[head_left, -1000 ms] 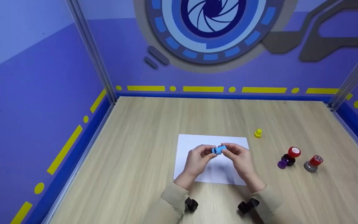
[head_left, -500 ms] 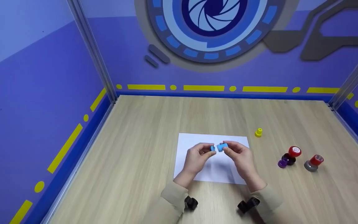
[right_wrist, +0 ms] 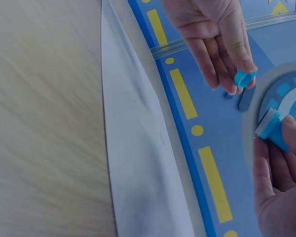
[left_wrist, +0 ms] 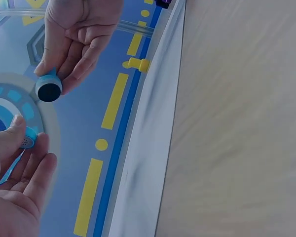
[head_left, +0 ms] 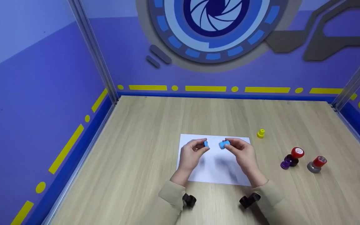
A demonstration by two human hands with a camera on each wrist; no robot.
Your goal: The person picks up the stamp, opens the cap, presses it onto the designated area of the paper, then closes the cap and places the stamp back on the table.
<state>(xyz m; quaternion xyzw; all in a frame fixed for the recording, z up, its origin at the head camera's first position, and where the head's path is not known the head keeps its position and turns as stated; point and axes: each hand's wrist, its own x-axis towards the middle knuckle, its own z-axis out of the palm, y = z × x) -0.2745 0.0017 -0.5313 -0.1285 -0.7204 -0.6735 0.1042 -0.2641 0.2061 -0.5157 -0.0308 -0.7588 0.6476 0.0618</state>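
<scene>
My left hand (head_left: 190, 157) pinches a small blue cap (head_left: 206, 143) between thumb and fingers. In the right wrist view the cap (right_wrist: 244, 79) looks like a shallow round cup. A small blue stamp (head_left: 223, 144) is held by the thumb and fingers of my right hand (head_left: 245, 157). Its round dark face (left_wrist: 50, 92) shows in the left wrist view, bordered by a paler rim. Cap and stamp are apart, both raised above a white sheet of paper (head_left: 214, 172) on the table.
A yellow stamp (head_left: 261, 133) stands beyond the paper's far right corner. Further right are a red-topped stamp with a black base (head_left: 297, 152), a purple stamp (head_left: 285, 164) close against it, and a red stamp with a grey base (head_left: 314, 167). Walls enclose the wooden table (head_left: 136, 140).
Cap and stamp were together a second ago, then came apart. My left hand has moved left with the cap, while my right hand has shifted slightly away from me with the stamp.
</scene>
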